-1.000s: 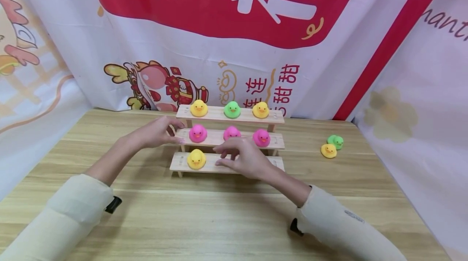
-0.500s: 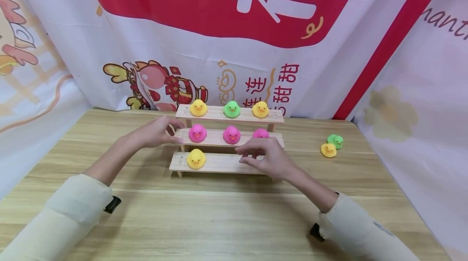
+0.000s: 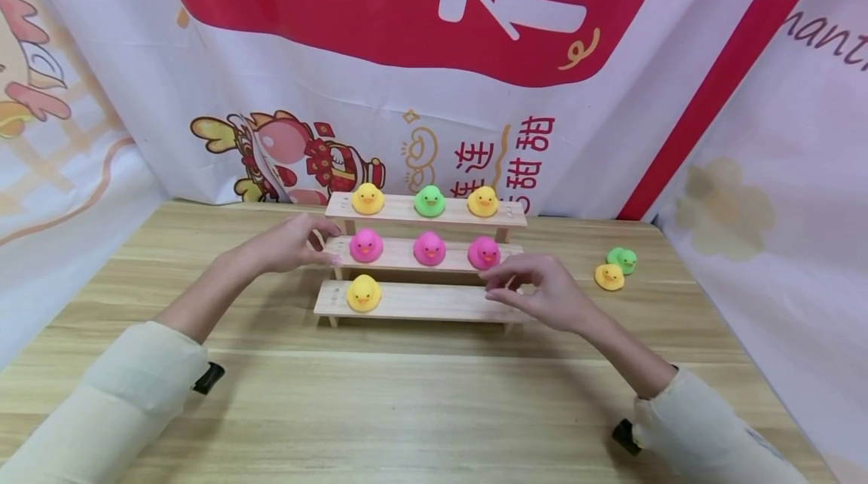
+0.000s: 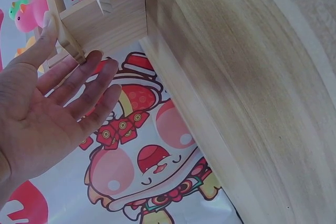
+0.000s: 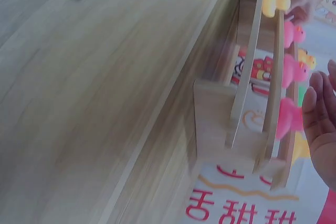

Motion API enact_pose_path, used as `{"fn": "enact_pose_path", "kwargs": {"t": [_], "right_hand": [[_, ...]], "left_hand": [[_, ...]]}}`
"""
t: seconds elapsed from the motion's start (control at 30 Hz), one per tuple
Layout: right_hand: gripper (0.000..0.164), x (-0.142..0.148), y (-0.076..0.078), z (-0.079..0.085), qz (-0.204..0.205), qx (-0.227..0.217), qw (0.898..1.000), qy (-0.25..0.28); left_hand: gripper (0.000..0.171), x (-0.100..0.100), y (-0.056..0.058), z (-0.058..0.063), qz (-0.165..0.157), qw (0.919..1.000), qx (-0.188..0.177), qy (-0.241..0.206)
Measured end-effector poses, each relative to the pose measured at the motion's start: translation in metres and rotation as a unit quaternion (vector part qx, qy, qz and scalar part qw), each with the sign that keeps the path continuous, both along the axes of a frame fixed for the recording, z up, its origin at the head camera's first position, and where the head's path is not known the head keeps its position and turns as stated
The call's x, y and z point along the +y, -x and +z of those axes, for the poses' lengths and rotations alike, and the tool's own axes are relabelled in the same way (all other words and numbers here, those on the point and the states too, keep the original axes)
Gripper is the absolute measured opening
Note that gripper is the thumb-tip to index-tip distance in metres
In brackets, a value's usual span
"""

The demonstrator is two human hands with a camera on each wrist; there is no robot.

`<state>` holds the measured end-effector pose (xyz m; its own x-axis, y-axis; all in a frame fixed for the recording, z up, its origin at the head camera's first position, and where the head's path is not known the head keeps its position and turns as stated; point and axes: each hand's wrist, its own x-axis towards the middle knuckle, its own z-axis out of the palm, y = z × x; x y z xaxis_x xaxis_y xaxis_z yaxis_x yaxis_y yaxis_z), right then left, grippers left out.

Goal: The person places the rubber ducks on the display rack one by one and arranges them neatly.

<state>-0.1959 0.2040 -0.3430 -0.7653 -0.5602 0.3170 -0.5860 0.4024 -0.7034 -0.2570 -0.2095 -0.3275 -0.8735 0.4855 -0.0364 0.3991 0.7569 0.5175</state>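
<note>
A wooden three-tier display rack (image 3: 414, 303) stands on the table. My left hand (image 3: 293, 244) is at its left end; in the left wrist view the thumb and fingers pinch the end of a shelf (image 4: 71, 45). My right hand (image 3: 542, 289) hovers by the right end of the lowest shelf, fingers loosely bent, holding nothing. On that shelf one yellow rubber duck (image 3: 364, 293) sits at the left. The middle shelf bears pink ducks, left (image 3: 366, 245), centre (image 3: 429, 249) and right (image 3: 484, 252). A green duck (image 3: 430, 200) sits between yellow ducks (image 3: 368, 199) on the top shelf.
A green duck (image 3: 622, 261) and a yellow duck (image 3: 609, 277) sit together on the table (image 3: 407, 408) to the right of the rack. Behind the rack hangs a printed white and red cloth (image 3: 380, 92), with more cloth at both sides.
My right hand has moved rightwards along the lowest shelf, uncovering the centre and right pink ducks and more of the bare shelf. The left hand stays at the rack's left end.
</note>
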Motion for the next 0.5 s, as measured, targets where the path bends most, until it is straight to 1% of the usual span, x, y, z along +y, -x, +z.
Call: {"fn": "enact_pose_path", "kwargs": {"t": [0.1,0.3,0.43,0.5], "right_hand": [[0.020,0.012,0.001,-0.001,-0.006,-0.003,1.000,0.013],[0.019,0.035,0.005,-0.003,-0.022,0.006,0.999,0.043],[0.021,0.047,0.009,-0.005,-0.036,0.008,0.998,0.049],[0.021,0.052,0.012,-0.007,-0.051,0.005,0.998,0.046]], "left_hand": [[0.046,-0.001,0.000,-0.001,-0.002,1.0000,0.004,0.002],[0.049,-0.001,0.000,0.000,-0.001,1.0000,-0.003,-0.001],[0.048,-0.001,0.000,0.000,-0.001,1.0000,-0.003,0.000],[0.049,-0.001,0.000,0.000,0.000,1.0000,-0.003,0.000]]}}
